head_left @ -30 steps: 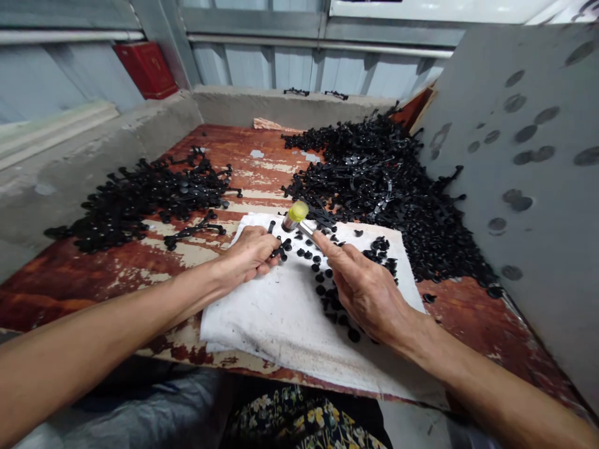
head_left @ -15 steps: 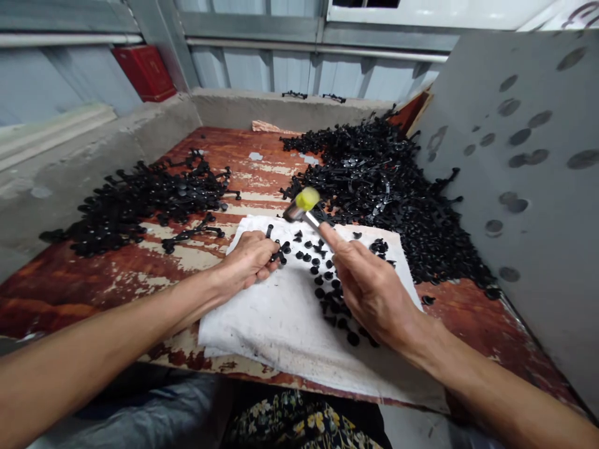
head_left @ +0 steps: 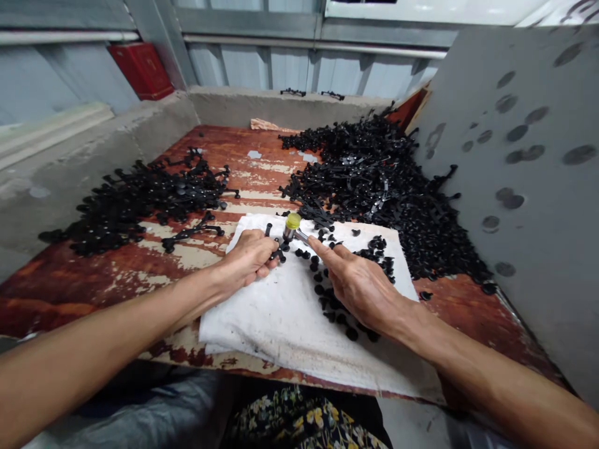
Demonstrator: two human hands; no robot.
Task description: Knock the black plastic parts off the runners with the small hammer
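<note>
My left hand (head_left: 253,257) is closed on a black part (head_left: 279,254) over the left side of a white cloth (head_left: 262,318). My right hand (head_left: 358,280) grips the handle of a small hammer (head_left: 292,226) with a yellow-green face on top. The hammer's lower end is down at the black part, beside my left fingertips; whether they touch cannot be made out. Several small black round-headed pieces (head_left: 351,333) lie on the cloth, some partly hidden under my right hand.
A heap of black parts (head_left: 154,193) lies on the left of the worn red-brown table (head_left: 224,146). A larger heap (head_left: 365,168) fills the back right, against a grey panel (head_left: 524,187). A red box (head_left: 143,72) stands on the ledge at the back left.
The hammer has come down and slightly left onto the black part, and my right hand has moved with it. My left hand has stayed in nearly the same place.
</note>
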